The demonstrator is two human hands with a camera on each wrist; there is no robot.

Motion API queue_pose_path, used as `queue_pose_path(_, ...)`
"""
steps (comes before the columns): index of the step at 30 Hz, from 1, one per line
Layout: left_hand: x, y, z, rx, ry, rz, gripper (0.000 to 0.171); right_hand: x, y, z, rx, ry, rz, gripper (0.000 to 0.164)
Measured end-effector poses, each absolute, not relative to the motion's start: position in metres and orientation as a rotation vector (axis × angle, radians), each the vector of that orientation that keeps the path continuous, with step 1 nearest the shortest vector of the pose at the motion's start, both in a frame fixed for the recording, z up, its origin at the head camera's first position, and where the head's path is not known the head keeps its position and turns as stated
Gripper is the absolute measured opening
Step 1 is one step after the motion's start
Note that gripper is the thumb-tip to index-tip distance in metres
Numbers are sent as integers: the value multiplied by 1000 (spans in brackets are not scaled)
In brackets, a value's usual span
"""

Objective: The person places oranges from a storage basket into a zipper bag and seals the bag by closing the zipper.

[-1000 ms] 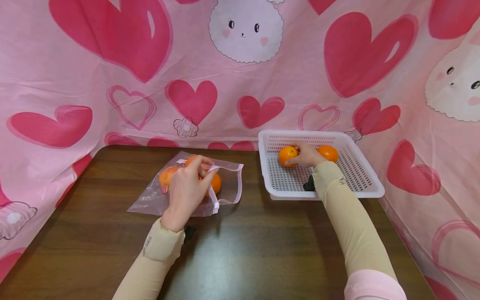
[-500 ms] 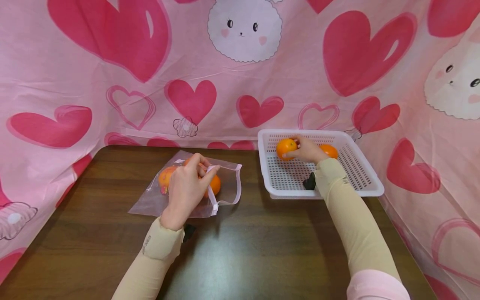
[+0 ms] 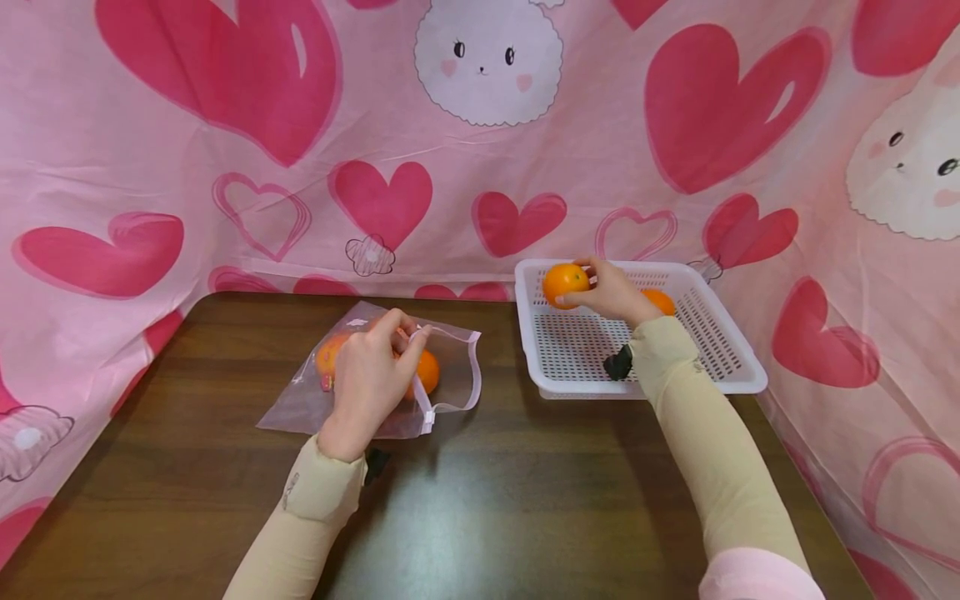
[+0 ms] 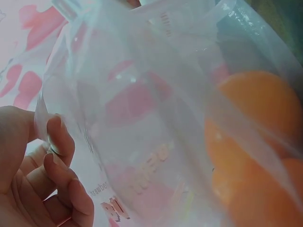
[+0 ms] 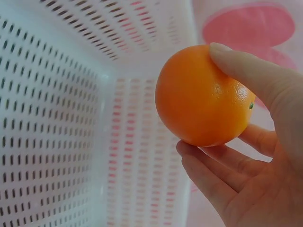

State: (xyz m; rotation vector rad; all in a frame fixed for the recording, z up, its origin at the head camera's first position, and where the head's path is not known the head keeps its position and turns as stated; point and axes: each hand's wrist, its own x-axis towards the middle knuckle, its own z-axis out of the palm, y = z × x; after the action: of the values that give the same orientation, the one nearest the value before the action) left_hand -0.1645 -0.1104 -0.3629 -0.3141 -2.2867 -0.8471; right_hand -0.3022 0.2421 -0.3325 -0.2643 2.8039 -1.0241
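Note:
My right hand holds an orange between thumb and fingers, over the left back part of a white plastic basket. In the right wrist view the orange shows whole, with its small green stem end towards the palm. Another orange lies in the basket, partly behind my right wrist. My left hand pinches the mouth edge of a clear zip bag lying on the table. Inside the bag are several oranges, partly covered by my hand in the head view.
The brown wooden table runs up to a pink heart-print cloth at the back and sides. The bag's white slider hangs at the near end of its mouth. A dark wrist camera sits under my right wrist.
My right hand has lifted the orange from the basket floor, up and slightly left towards the basket's back left corner. The left hand and bag have barely moved.

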Motion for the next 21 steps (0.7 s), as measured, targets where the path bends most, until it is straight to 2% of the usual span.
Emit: queue_pose_path(21,-164,-112,-360,-345,-2248,-834,16,-282,221,-306,-365,2826,-1243,75)
